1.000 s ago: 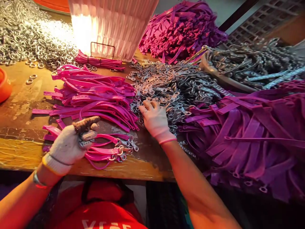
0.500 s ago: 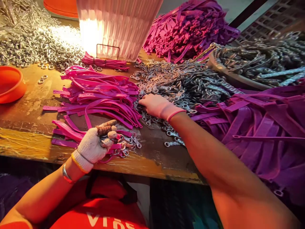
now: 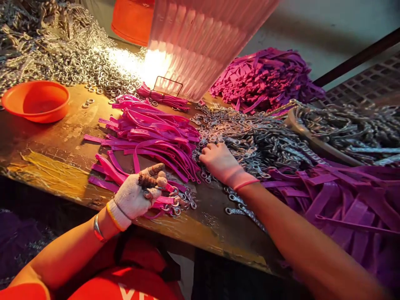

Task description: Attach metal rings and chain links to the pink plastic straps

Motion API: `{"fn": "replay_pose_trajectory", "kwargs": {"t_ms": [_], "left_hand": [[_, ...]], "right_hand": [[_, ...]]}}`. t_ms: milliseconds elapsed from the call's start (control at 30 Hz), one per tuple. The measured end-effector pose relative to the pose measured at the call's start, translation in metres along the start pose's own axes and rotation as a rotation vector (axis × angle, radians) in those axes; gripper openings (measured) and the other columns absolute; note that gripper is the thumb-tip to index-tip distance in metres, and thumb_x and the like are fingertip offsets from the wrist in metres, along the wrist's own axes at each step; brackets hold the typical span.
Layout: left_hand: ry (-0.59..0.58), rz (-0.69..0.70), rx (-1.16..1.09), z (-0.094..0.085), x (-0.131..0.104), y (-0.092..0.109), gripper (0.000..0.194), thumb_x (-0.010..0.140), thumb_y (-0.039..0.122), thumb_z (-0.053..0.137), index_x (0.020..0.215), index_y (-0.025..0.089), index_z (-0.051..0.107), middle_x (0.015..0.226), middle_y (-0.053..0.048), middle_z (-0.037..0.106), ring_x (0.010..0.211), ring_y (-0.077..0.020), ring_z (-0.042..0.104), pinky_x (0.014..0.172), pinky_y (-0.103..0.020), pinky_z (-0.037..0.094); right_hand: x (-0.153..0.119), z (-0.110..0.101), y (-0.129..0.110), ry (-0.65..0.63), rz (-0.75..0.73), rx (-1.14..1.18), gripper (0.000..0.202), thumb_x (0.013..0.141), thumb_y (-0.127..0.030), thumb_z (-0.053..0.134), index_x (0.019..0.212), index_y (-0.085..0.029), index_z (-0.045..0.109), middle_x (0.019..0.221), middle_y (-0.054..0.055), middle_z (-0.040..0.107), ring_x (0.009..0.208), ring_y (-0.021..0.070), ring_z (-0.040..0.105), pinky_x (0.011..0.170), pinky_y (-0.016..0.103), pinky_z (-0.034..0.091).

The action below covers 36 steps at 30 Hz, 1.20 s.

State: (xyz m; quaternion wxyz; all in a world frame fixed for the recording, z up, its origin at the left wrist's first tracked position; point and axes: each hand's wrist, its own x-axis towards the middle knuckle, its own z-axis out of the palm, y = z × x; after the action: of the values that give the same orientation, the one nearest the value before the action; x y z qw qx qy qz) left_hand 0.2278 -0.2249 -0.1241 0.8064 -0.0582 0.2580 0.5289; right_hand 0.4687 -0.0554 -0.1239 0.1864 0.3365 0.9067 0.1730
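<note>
My left hand (image 3: 134, 196), in a white work glove with brown, worn fingertips, is closed on a metal ring (image 3: 147, 193). It rests over pink straps (image 3: 104, 183) whose near ends carry metal rings and links (image 3: 176, 202). My right hand (image 3: 220, 162), in a pale glove with a pink cuff, reaches to the left edge of a heap of braided silver pieces with eyelet ends (image 3: 250, 133). Its fingers are curled down, and what they grip is hidden. Between and beyond the hands lies a bunch of bright pink straps (image 3: 156, 129).
An orange bowl (image 3: 40, 104) stands at the left, near heaped metal rings (image 3: 103, 71). A ribbed translucent panel (image 3: 200, 46) shields a bright lamp. Purple straps are piled at the back (image 3: 265, 79) and right (image 3: 340, 200). A basin (image 3: 293, 121) holds more braided pieces.
The view has shifted, so the table's contents appear further right and lower. My right hand stays at the edge of the silver heap; my left hand keeps its hold.
</note>
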Motion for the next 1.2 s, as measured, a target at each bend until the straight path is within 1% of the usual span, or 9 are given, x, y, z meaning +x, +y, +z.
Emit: {"fn": "replay_pose_trajectory", "kwargs": {"t_ms": [167,300,500,600,700,800,900,1067,1200], "left_hand": [[-0.077,0.069,0.065,-0.007,-0.001,0.001,0.044,0.068,-0.005,0.056,0.106,0.013,0.067,0.088,-0.006,0.061,0.063,-0.0089,0.061,0.034,-0.009,0.03],[-0.19,0.205,0.246,-0.012,-0.003,-0.002,0.05,0.064,-0.004,0.062,0.11,0.017,0.068,0.099,-0.006,0.065,0.068,-0.0091,0.063,0.035,-0.009,0.032],[-0.218,0.345,0.436,-0.009,-0.013,-0.006,0.043,0.069,0.004,0.067,0.109,0.017,0.07,0.113,-0.009,0.068,0.079,-0.0122,0.067,0.051,-0.013,0.045],[-0.229,0.377,0.467,-0.006,-0.015,-0.007,0.043,0.069,0.005,0.066,0.109,0.018,0.071,0.11,-0.008,0.069,0.078,-0.0127,0.066,0.053,-0.015,0.045],[-0.255,0.43,0.493,-0.005,-0.015,-0.008,0.04,0.071,0.008,0.066,0.11,0.018,0.072,0.107,-0.008,0.07,0.078,-0.0129,0.064,0.054,-0.016,0.044],[-0.275,0.456,0.526,-0.005,-0.015,-0.008,0.038,0.076,0.011,0.067,0.113,0.018,0.071,0.094,-0.007,0.071,0.077,-0.013,0.064,0.058,-0.016,0.045],[-0.312,0.46,0.583,-0.003,-0.015,-0.008,0.036,0.085,0.016,0.065,0.12,0.018,0.069,0.084,-0.006,0.07,0.071,-0.0119,0.062,0.056,-0.016,0.044],[-0.285,0.472,0.684,0.001,-0.017,-0.011,0.036,0.085,0.022,0.071,0.121,0.021,0.07,0.091,-0.007,0.071,0.078,-0.016,0.066,0.069,-0.023,0.053],[-0.249,0.461,0.644,0.001,-0.015,-0.013,0.037,0.083,0.023,0.072,0.12,0.019,0.069,0.096,-0.008,0.072,0.074,-0.0158,0.066,0.065,-0.024,0.053]], "right_hand": [[-0.028,0.017,-0.014,0.049,0.093,0.111,0.027,0.095,-0.014,0.048,0.098,-0.015,0.075,0.099,0.015,0.07,0.089,0.026,0.056,0.072,0.035,0.03],[-0.042,0.037,-0.017,0.062,0.132,0.265,0.03,0.092,-0.009,0.049,0.108,-0.014,0.074,0.103,0.014,0.07,0.093,0.0252,0.057,0.079,0.033,0.04],[-0.047,0.06,-0.008,0.283,0.231,0.506,0.024,0.089,-0.012,0.052,0.1,-0.014,0.073,0.12,0.018,0.067,0.109,0.0265,0.061,0.095,0.038,0.048],[-0.05,0.044,-0.013,0.462,0.333,0.652,0.014,0.088,-0.02,0.057,0.09,-0.019,0.07,0.123,0.018,0.067,0.121,0.0306,0.058,0.103,0.049,0.044],[-0.058,0.007,-0.038,0.541,0.361,0.982,0.012,0.088,-0.025,0.056,0.092,-0.022,0.067,0.114,0.011,0.072,0.121,0.0278,0.06,0.105,0.049,0.044],[-0.067,-0.033,-0.076,0.462,0.347,1.472,0.011,0.087,-0.03,0.059,0.095,-0.023,0.064,0.084,0.001,0.071,0.082,0.019,0.068,0.08,0.035,0.053],[-0.069,-0.061,-0.113,0.388,0.42,1.795,0.017,0.09,-0.035,0.058,0.102,-0.023,0.062,0.062,-0.007,0.057,0.052,0.0113,0.053,0.056,0.025,0.045],[-0.056,-0.078,-0.15,0.245,0.382,2.015,0.037,0.086,-0.048,0.066,0.109,-0.02,0.062,0.064,-0.007,0.055,0.054,0.0107,0.049,0.052,0.024,0.041],[-0.048,-0.076,-0.163,0.319,0.471,2.104,0.031,0.083,-0.045,0.071,0.102,-0.022,0.062,0.068,-0.007,0.055,0.051,0.0086,0.046,0.049,0.023,0.04]]}}
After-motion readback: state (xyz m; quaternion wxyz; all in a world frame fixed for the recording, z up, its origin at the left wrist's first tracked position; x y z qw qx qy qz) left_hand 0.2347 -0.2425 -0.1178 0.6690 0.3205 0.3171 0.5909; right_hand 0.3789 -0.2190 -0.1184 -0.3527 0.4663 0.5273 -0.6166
